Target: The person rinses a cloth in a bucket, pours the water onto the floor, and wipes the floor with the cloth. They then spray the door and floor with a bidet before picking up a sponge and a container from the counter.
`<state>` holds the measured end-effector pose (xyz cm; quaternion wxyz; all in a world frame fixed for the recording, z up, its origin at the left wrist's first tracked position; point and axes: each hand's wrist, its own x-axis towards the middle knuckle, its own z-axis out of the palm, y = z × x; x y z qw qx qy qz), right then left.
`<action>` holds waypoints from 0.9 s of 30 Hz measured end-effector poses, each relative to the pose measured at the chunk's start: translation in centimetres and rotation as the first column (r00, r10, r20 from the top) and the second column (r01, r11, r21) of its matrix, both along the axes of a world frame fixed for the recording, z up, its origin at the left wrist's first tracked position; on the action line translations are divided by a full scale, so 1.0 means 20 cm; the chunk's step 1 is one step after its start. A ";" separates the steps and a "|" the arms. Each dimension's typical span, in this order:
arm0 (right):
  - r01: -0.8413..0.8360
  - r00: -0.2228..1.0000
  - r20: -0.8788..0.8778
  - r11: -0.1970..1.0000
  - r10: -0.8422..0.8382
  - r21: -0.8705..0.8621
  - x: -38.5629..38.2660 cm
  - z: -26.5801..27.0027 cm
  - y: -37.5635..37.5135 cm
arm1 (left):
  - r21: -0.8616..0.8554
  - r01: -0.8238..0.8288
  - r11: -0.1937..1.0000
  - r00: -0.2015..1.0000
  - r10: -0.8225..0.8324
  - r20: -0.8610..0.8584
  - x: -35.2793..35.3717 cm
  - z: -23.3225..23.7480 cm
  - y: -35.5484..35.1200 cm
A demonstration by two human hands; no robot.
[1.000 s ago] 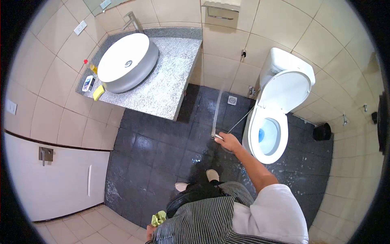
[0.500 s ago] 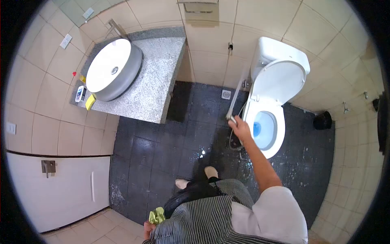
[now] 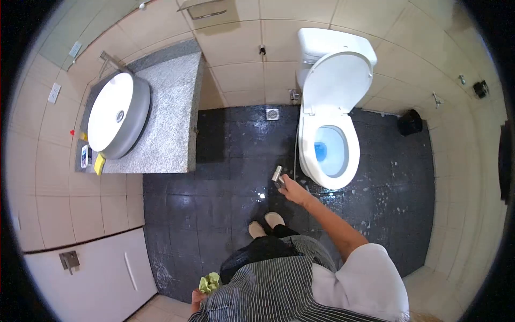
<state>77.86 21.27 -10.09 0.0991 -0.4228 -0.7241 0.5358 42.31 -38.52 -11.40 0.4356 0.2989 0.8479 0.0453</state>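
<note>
My right hand [image 3: 294,190] is wrapped round a metal bidet sprayer [image 3: 277,174], held over the dark floor just left of the toilet bowl [image 3: 354,147]. The sprayer's head points away from me, and no water jet shows from it. Its thin hose [image 3: 295,155] runs along the toilet's left side. Low at my left side, my left hand [image 3: 198,298] grips a crumpled light-green cloth [image 3: 209,282]. The toilet lid [image 3: 343,80] stands raised, and blue-tinted water lies in the bowl.
The dark tiled floor [image 3: 214,185] is wet, with a drain [image 3: 272,114] by the back wall. On the left, a granite counter [image 3: 174,102] bears a round basin [image 3: 110,110] and a yellow sponge [image 3: 99,165]. A black bin [image 3: 410,123] stands at the right; a white door [image 3: 102,273] is lower left.
My right hand has drawn the sprayer back toward me and left, away from the toilet. The water jet seen before is gone. My view has shifted right; the left hand still grips the cloth.
</note>
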 end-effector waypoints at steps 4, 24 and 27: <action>0.125 0.989 0.048 0.958 -0.142 0.260 -0.04 0.25 0.11 | 0.018 0.172 0.985 0.984 -0.171 -0.048 -0.13 -0.08 0.14; 0.491 0.643 -0.674 0.871 -0.365 -0.003 -0.17 0.72 1.19 | -0.146 -0.061 0.987 0.997 0.055 -0.046 -0.01 -0.18 0.42; 0.338 0.701 -0.663 0.941 -0.265 -0.018 -0.32 0.51 1.52 | 0.223 -0.447 0.866 0.887 0.397 0.236 0.09 -0.02 0.52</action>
